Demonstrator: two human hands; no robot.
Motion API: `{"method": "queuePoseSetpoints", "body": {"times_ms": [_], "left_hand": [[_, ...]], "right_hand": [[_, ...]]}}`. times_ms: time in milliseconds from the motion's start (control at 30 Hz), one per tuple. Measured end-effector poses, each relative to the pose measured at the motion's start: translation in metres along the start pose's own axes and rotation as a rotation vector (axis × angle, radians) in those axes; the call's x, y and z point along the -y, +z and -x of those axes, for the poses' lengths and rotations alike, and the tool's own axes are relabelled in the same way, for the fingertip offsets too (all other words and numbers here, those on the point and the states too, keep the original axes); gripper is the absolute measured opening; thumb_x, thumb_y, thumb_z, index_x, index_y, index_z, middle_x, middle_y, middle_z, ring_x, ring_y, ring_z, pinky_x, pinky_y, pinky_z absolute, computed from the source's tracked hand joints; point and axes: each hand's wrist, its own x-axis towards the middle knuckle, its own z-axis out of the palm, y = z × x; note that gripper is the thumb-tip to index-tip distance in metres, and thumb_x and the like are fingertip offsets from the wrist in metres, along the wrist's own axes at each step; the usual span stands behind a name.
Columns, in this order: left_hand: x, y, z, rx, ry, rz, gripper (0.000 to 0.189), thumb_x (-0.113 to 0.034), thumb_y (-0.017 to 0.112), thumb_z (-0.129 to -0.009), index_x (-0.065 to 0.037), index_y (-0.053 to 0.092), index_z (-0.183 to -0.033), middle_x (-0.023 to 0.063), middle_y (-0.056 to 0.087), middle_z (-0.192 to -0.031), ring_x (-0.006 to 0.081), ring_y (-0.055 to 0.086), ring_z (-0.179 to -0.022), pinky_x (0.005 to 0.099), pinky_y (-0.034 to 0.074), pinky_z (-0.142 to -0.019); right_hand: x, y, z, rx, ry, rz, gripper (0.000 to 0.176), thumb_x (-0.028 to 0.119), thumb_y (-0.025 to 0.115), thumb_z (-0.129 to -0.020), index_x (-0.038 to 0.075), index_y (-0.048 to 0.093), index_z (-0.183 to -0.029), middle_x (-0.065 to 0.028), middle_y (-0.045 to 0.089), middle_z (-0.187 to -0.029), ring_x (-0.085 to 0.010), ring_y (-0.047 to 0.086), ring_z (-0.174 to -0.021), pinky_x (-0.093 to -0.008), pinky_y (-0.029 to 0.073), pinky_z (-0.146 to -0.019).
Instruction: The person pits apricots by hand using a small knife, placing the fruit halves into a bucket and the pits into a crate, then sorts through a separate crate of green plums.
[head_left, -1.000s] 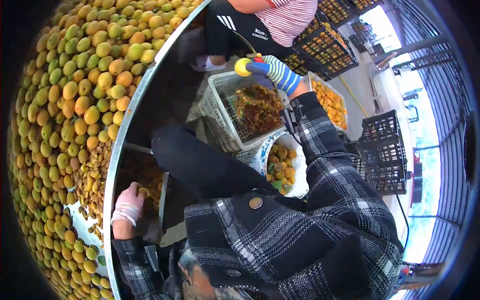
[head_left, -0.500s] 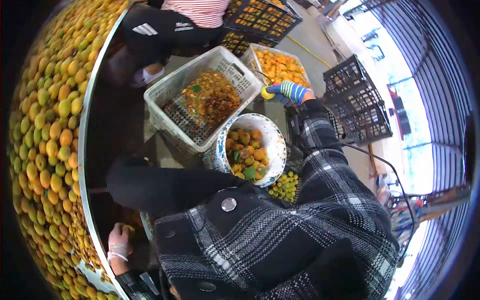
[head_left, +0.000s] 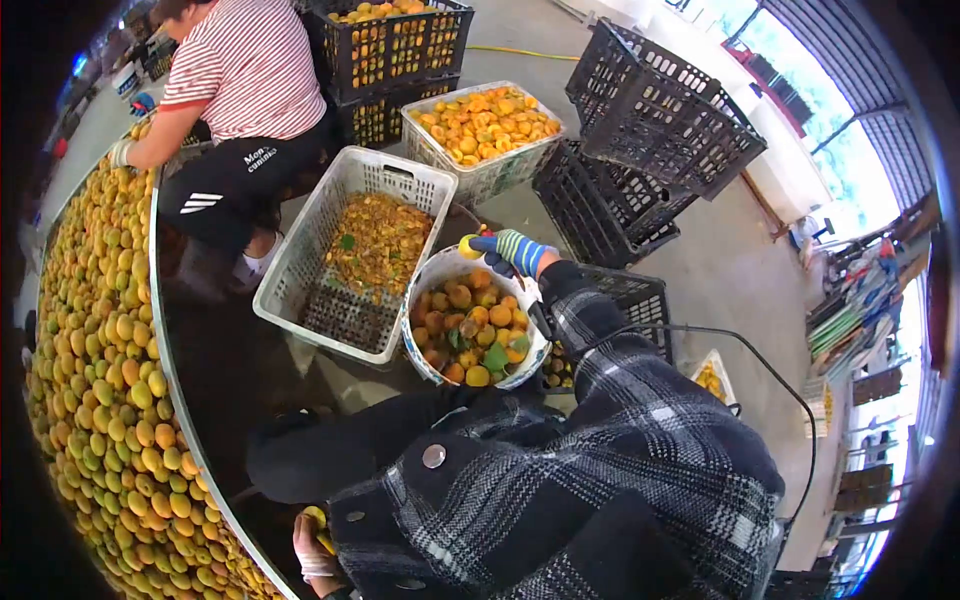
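My right hand [head_left: 518, 252], in a blue striped glove, is closed on a small yellow rounded thing [head_left: 468, 246] whose kind I cannot make out; a bit of red shows beside it. This hand is over the far rim of a white bucket [head_left: 535, 352] of apricots [head_left: 478, 318] and green leaves. Low at the left, my left hand [head_left: 313, 550], with a pale glove cuff, is closed on a yellow apricot [head_left: 318, 518], partly hidden by my jacket. The metal edge of a long bin heaped with apricots [head_left: 120, 420] runs beside it.
A white crate [head_left: 275, 290] holds brownish-yellow scraps. Behind stands another white crate [head_left: 545, 150] of orange fruit halves. Black crates [head_left: 660, 110] are stacked at right. A co-worker [head_left: 250, 75] in a striped shirt reaches into the bin. A black cable [head_left: 760, 355] passes by my right arm.
The view has swung, bringing more of the co-worker and black crates into sight. My right hand is now above the bucket rim. My left hand has come away from the bin edge, nearer my body.
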Motion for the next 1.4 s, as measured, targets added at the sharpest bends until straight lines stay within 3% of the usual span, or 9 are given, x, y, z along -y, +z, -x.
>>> {"method": "queuePoseSetpoints", "body": {"times_ms": [67,200,267,467,733,867,1000,1300,1400], "left_hand": [[0.01,-0.008,-0.006,0.017,0.066,0.046,0.027,-0.033,0.053,-0.091,-0.007,0.06,-0.099,0.0028,0.061,-0.082,0.0145,0.057,-0.073,0.0272,0.047,-0.067],[0.013,-0.004,0.007,0.036,-0.582,0.469,0.042,-0.049,0.046,-0.092,-0.016,0.061,-0.071,-0.001,0.057,-0.06,0.0136,0.049,-0.052,0.0317,0.04,-0.05],[0.005,0.009,0.012,-0.035,-0.585,0.443,0.041,-0.049,0.046,-0.092,-0.016,0.061,-0.072,-0.0009,0.057,-0.062,0.0137,0.049,-0.053,0.0319,0.04,-0.051],[-0.011,0.028,0.01,-0.11,-0.511,0.387,0.039,-0.047,0.047,-0.092,-0.016,0.062,-0.074,-0.0008,0.059,-0.065,0.0138,0.05,-0.056,0.0323,0.041,-0.054],[-0.025,0.028,0.002,-0.128,-0.48,0.368,0.036,-0.045,0.047,-0.092,-0.016,0.062,-0.078,-0.0007,0.061,-0.07,0.0141,0.052,-0.06,0.0328,0.042,-0.058],[-0.024,0.028,0.0,-0.126,-0.474,0.383,0.035,-0.044,0.047,-0.093,-0.015,0.062,-0.079,-0.0006,0.061,-0.073,0.0142,0.053,-0.062,0.0331,0.043,-0.06],[-0.02,0.032,0.002,-0.129,-0.463,0.394,0.033,-0.043,0.047,-0.093,-0.015,0.062,-0.081,-0.0006,0.062,-0.075,0.0143,0.054,-0.064,0.0333,0.043,-0.062],[-0.03,0.027,0.0,-0.153,-0.458,0.41,0.031,-0.041,0.048,-0.093,-0.015,0.063,-0.084,-0.0004,0.064,-0.08,0.0146,0.055,-0.068,0.0338,0.045,-0.066],[-0.031,0.017,0.0,-0.1,-0.557,0.426,0.037,-0.043,0.046,-0.093,-0.021,0.049,-0.064,-0.0046,0.046,-0.056,0.0122,0.042,-0.05,0.0326,0.035,-0.047]], "right_hand": [[-0.001,0.005,-0.008,-0.076,0.013,0.1,0.039,0.044,0.069,-0.08,0.009,0.057,-0.07,0.0014,0.045,-0.053,-0.0119,0.042,-0.042,-0.0281,0.034,-0.04],[-0.006,0.041,-0.017,-0.142,-0.14,0.133,0.047,0.047,0.071,-0.076,0.001,0.062,-0.08,-0.0057,0.057,-0.064,-0.0193,0.055,-0.055,-0.0338,0.047,-0.051],[0.009,0.065,0.008,-0.136,-0.224,0.104,0.042,0.034,0.077,-0.074,-0.001,0.067,-0.094,-0.008,0.067,-0.08,-0.016,0.06,-0.074,-0.0308,0.048,-0.071],[-0.056,0.077,-0.044,-0.264,-0.567,0.026,0.038,0.028,0.077,-0.075,0.0,0.064,-0.097,-0.0038,0.063,-0.073,-0.0112,0.055,-0.065,-0.0283,0.047,-0.06],[-0.035,0.025,-0.013,-0.527,-0.38,-0.193,0.036,0.025,0.079,-0.073,-0.001,0.065,-0.093,-0.0056,0.066,-0.083,-0.0121,0.057,-0.074,-0.0296,0.049,-0.072],[-0.061,-0.035,-0.007,-0.878,-0.347,0.258,0.046,0.039,0.076,-0.072,0.0,0.066,-0.094,-0.0152,0.068,-0.084,-0.0259,0.064,-0.077,-0.0357,0.05,-0.073],[-0.148,-0.102,-0.019,-0.939,-0.395,0.144,0.056,0.051,0.074,-0.069,0.001,0.067,-0.094,-0.0206,0.067,-0.086,-0.0353,0.064,-0.083,-0.0399,0.048,-0.075],[-0.277,-0.099,-0.007,-0.93,0.238,0.261,0.039,0.04,0.071,-0.075,0.002,0.066,-0.085,-0.0123,0.064,-0.071,-0.028,0.061,-0.069,-0.0397,0.045,-0.067],[-0.279,-0.089,-0.014,-0.937,0.255,0.348,0.04,0.042,0.068,-0.076,0.003,0.066,-0.082,-0.0118,0.063,-0.068,-0.0278,0.061,-0.068,-0.0403,0.045,-0.067]]}}
